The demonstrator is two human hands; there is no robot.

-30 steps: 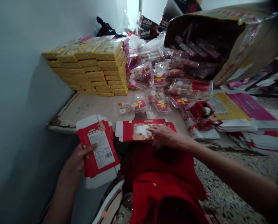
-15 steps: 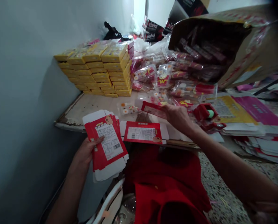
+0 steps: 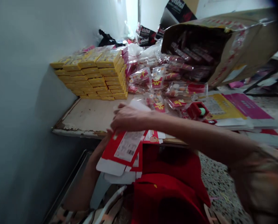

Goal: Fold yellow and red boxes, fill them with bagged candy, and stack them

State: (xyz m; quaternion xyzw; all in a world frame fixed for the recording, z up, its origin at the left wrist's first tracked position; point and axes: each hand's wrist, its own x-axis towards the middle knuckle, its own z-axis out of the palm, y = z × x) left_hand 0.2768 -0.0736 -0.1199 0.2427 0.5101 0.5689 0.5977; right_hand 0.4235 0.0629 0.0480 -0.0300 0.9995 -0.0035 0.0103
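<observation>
Low in front of the table edge, my left hand (image 3: 106, 140) grips a bundle of flat red cartons (image 3: 127, 147) with white flaps and a printed label. Its fingers are mostly hidden behind the cartons and my other hand. Across their upper edge lies my right hand (image 3: 129, 119), somewhat blurred, its fingers bent and closed on the top carton. A white flap (image 3: 140, 105) sticks out behind that hand. Another red carton (image 3: 152, 136) lies at the table edge, largely covered by the right forearm and the bundle.
Yellow boxes (image 3: 94, 74) stand stacked by the wall. Clear-wrapped packets (image 3: 157, 77) heap up beside them, below a tipped cardboard box (image 3: 241, 46). A red tape dispenser (image 3: 197, 110) and flat yellow (image 3: 218, 107) and magenta cartons (image 3: 248, 105) are at the right.
My right hand has moved left from above the table to the bundle in my left hand. The bundle has shifted right and tilted.
</observation>
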